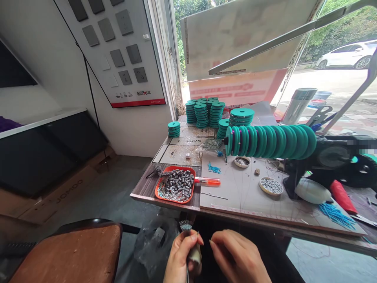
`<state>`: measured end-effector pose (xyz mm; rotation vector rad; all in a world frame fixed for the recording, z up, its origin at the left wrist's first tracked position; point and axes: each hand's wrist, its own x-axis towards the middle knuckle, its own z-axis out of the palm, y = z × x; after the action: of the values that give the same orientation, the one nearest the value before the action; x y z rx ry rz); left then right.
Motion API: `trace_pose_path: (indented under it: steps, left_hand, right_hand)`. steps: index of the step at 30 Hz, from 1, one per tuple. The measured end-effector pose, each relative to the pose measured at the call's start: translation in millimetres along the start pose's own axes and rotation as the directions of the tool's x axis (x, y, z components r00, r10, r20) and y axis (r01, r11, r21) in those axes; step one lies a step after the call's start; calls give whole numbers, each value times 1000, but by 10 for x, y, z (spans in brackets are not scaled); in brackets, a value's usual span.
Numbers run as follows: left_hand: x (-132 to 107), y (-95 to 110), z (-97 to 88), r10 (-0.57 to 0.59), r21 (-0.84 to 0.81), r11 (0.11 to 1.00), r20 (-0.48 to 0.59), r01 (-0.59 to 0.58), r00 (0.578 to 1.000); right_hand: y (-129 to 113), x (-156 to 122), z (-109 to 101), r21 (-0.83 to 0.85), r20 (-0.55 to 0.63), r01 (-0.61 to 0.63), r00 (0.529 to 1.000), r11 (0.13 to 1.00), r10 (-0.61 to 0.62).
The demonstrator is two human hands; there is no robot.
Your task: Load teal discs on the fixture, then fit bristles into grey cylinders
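Note:
Low in the head view, my left hand (pixel 180 251) is closed around a bundle of thin metal pieces (pixel 185 225), whose speckled tips stick up above the fingers. A pale, rounded part shows below its thumb; I cannot tell what it is. To the right of it, my right hand (pixel 237 253) is curled with thumb and forefinger pinched together. Whatever it may hold is too small to make out. Both hands are in front of the table edge, apart from each other. Beyond them on the table is an orange tray (pixel 194 192) of grey metal cylinders (pixel 180 181) and tiny beads.
Green discs (pixel 271 140) line a machine's shaft at right, above the board (pixel 235 204). Stacked green spools (pixel 201 116) stand behind. A dish of white beads (pixel 271 185), an orange-handled tool (pixel 210 181) and blue strips (pixel 337 215) lie around. A brown chair (pixel 70 253) is at left.

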<state>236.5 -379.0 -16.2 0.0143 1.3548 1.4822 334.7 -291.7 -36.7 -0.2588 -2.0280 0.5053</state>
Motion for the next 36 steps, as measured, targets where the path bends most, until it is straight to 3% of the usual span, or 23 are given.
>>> trace_pose_path:
  steps: [24,30,36]
  left_hand:
    - [43,-53,-67,88,68,994,-19,-87,996]
    - [25,-27,3,-20,-28,999,10,21,1000]
    - [19,-67,9,10,-10,1000,-25,-10,1000]
  right_hand:
    - [-31,31,-43,7,16,-50,999,999,50]
    - [-30,36,-31,42,41,-53,998,998,51]
    - [-25,33,-51,13,48,-60,997,998,60]
